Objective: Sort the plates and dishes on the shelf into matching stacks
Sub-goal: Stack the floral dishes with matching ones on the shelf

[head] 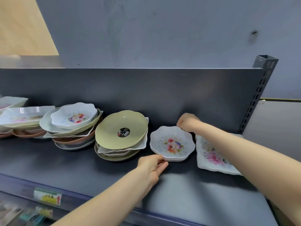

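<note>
We looked down at a dark grey metal shelf [48,160] with an upright back panel [146,88] behind it and a slotted post [259,98] at its right end. The front strip of the shelf lay bare along its whole length, giving open room in front of the crockery. A price label [47,196] sat on the front lip at lower left.

The stack of scalloped floral dishes [172,144] stood right of centre, near the back panel. The dishes were white with wavy rims and a red, pink and blue bouquet in the middle; two rims showed. Just to its left, almost touching, rose a mixed pile topped by a plain green plate [121,126] with a black sticker. Further left stood a taller mixed pile [74,117] crowned by a matching floral dish, then a blurred pile [24,115] at the frame's edge. To the right lay a larger white floral plate [210,158] with a wavy edge.

The left hand [151,163] reached in from below and pinched the stack's near-left rim, thumb on top and fingers underneath. The right hand [187,122] curled over the far-right rim, its fingertips hidden, while its forearm crossed above the larger plate.
</note>
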The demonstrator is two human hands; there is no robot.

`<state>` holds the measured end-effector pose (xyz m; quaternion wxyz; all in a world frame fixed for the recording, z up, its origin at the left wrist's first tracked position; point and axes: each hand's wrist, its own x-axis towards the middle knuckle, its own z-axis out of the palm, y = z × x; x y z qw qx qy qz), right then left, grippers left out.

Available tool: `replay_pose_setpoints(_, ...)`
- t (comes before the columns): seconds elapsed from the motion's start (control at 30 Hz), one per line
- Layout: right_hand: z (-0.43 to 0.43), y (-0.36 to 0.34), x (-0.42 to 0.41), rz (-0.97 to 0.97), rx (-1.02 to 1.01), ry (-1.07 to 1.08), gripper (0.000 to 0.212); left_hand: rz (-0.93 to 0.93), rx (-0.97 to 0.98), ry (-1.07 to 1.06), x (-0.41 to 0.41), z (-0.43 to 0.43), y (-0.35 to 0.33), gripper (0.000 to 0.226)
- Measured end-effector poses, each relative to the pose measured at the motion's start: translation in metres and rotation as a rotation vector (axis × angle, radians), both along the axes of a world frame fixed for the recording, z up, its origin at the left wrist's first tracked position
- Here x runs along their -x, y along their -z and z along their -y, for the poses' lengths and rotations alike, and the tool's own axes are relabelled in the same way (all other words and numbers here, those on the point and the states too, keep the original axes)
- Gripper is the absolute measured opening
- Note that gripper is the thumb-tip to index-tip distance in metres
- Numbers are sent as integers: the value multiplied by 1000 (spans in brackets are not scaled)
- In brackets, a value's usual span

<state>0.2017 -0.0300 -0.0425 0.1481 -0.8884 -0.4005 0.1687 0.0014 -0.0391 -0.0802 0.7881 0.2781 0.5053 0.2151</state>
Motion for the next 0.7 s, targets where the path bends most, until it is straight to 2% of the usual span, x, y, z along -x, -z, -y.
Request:
replay_pose_setpoints(0.1, 8, -1, -8, -28, -27, -54, 13, 0, -7, 69, 0, 5, -5, 7)
replay_pose_setpoints(0.2, 16, 5, -12, 18, -73, -44, 17, -34, -75, 84, 6, 10, -17, 11)
replay_pose_setpoints(0.3, 23, 0, -7, 65, -237, -92, 29, -93, -306, 150, 25, 14, -34, 15)
replay_pose_setpoints(0.37, 25, -9, 4, 42, -313, -157, 30, -143, -513, 262, 41, 14, -48, 25)
replay_pose_setpoints(0.47, 22, -22, 28, -24, -375, -252, 27, -313, -830, 390, 63, 2, -67, 35)
replay_pose_setpoints(0.57, 18, -27, 52, -103, -396, -310, 24, -476, -1059, 380, 86, -19, -82, 35)
replay_pose_setpoints(0.7, 5, -27, 76, -76, -409, -335, 25, -649, -1216, 304, 118, -55, -90, 36)
